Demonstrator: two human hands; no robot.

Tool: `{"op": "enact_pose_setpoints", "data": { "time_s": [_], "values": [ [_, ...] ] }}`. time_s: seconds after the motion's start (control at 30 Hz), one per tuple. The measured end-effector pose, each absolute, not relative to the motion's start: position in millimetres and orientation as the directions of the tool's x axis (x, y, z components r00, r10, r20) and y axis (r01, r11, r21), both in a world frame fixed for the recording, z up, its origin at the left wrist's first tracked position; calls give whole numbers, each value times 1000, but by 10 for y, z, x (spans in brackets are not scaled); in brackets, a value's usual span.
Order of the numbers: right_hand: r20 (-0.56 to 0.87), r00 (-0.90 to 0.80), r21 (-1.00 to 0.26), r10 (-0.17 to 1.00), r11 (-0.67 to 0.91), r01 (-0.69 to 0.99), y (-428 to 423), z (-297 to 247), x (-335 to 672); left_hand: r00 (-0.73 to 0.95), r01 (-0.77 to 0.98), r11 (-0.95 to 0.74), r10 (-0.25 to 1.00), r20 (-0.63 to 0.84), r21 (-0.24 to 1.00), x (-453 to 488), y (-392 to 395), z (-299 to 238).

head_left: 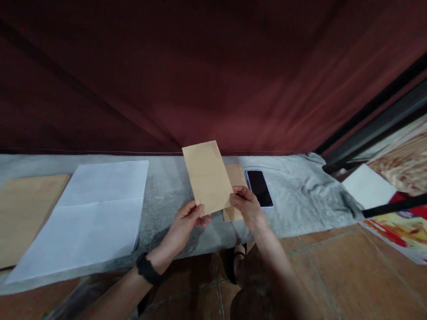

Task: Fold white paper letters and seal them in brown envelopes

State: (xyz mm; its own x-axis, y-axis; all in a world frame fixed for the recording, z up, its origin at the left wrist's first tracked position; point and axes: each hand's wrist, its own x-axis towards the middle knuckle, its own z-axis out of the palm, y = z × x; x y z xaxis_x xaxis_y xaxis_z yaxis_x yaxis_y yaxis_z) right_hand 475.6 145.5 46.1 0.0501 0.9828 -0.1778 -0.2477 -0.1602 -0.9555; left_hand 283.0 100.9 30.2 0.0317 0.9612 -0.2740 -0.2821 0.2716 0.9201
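Observation:
A tan paper envelope [206, 174] with small red print near its upper right corner is held up in both hands, tilted. My left hand [189, 215] pinches its lower left corner between thumb and fingers. At its lower right edge, my right hand [245, 201] grips it the same way. Partly hidden behind it, another brown envelope [234, 214] lies on the grey cloth. A phone with a dark screen [260, 188] rests just right of that one, close to my right hand.
White paper sheets with a crease [95, 214] lie to the left on the grey cloth [294, 188]. Beyond them is a stack of larger brown envelopes [11, 221]. A dark red curtain [207, 69] hangs behind. At right are a dark frame bar [392, 107] and a colourful printed box [414, 232].

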Motion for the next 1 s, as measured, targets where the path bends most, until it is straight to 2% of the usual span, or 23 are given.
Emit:
{"op": "enact_pose_setpoints", "data": {
  "time_s": [0.13, 0.3, 0.5, 0.8, 1.0],
  "values": [
    [-220, -22, -972, 975, -221, -76, 1455, 407, 4890, -15, -261, 272, 958, -286, 926, 2916, 1122, 340],
    [-142, 87, -975, 986, -155, 161, 1483, 284, 5130, 3, -141, 225, 974, -227, 964, 3097, 1256, 370],
    [-143, 160, -934, 977, -186, 305, 1436, 202, 5420, 16, -5, 190, 982, -190, 982, 3341, 1350, 248],
    [-169, 200, -706, 965, -260, 659, 1379, 198, 5573, 60, 101, 193, 978, -200, 976, 3493, 1385, -36],
    [-178, 186, -595, 966, -256, 762, 1306, 224, 5592, 83, 138, 190, 976, -203, 972, 3515, 1358, -63]
  ]
}}
